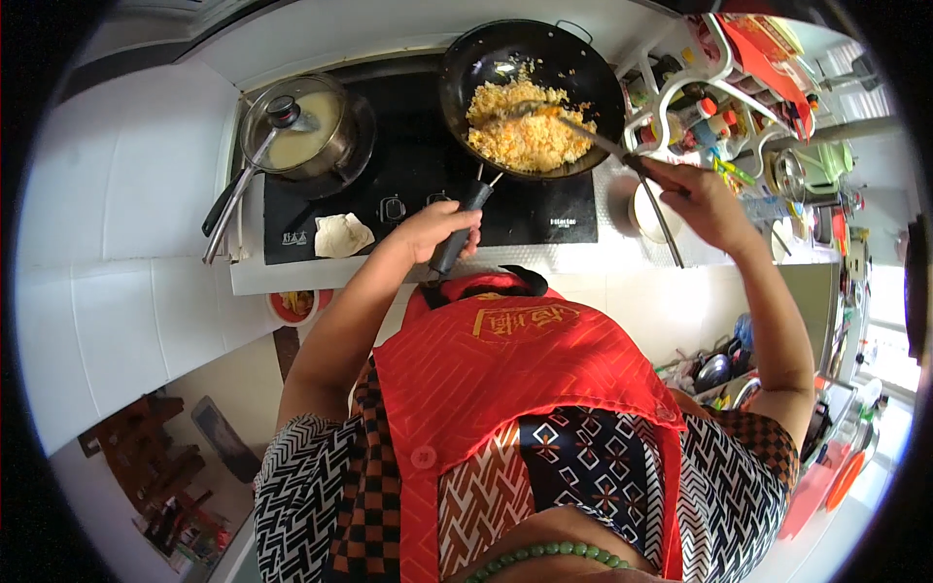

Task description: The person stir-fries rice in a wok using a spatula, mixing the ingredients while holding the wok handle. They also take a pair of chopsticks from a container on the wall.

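My left hand point(439, 232) grips the black handle point(461, 233) of a dark wok point(466, 69) at the back of the cooktop. Fried rice point(528, 142), yellow and orange, lies heaped inside it. My right hand point(692, 193) is closed around the dark handle of a metal spatula point(592, 135). The spatula's blade rests in the rice and is partly hidden by it. Below the right hand, a thin dark rod point(665, 226) crosses in front of a white bowl point(651, 213) on the counter.
A pot point(315, 169) under a glass lid point(321, 95) holds pale liquid on the left burner; a metal utensil handle point(233, 213) juts from it. A crumpled cloth point(342, 235) lies on the black cooktop point(408, 138). Bottles point(703, 113) crowd the white rack point(660, 109) at right.
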{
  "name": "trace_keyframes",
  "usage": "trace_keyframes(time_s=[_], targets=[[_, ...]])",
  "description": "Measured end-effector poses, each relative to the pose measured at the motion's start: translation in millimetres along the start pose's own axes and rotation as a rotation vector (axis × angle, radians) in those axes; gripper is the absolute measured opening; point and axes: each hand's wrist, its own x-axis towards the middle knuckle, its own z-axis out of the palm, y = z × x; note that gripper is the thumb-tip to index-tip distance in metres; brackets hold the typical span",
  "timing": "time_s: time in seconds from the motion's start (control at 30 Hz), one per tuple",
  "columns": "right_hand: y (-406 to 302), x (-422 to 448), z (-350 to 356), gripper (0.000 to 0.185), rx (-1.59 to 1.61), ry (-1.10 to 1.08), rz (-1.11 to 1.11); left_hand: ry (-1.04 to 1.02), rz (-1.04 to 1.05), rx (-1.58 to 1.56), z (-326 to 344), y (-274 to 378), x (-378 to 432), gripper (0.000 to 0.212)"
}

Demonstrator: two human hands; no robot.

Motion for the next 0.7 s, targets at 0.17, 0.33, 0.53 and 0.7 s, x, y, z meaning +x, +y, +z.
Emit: trace_keyframes(time_s=[0.17, 0.33, 0.53, 0.7], targets=[[-69.2, -0.8, -46.9, 0.041, 0.067, -0.167, 0.289, -0.097, -0.109, -0.334, -1.1, -5.8, 14.2, 0.024], [-98.1, 13.5, -46.6, 0.039, 0.102, -0.258, 0.434, -0.032, -0.111, -0.348, 11.3, -3.0, 15.8, 0.026], [-120.8, 56.8, 0.8, 0.033, -0.339, -0.446, 0.118, -0.071, -0.073, -0.384, 19.4, -14.9, 18.2, 0.026], [-138.0, 72.2, 62.7, 0.022, -0.574, -0.286, 0.122, -0.084, -0.025, -0.424, 24.9, -22.7, 19.2, 0.026]])
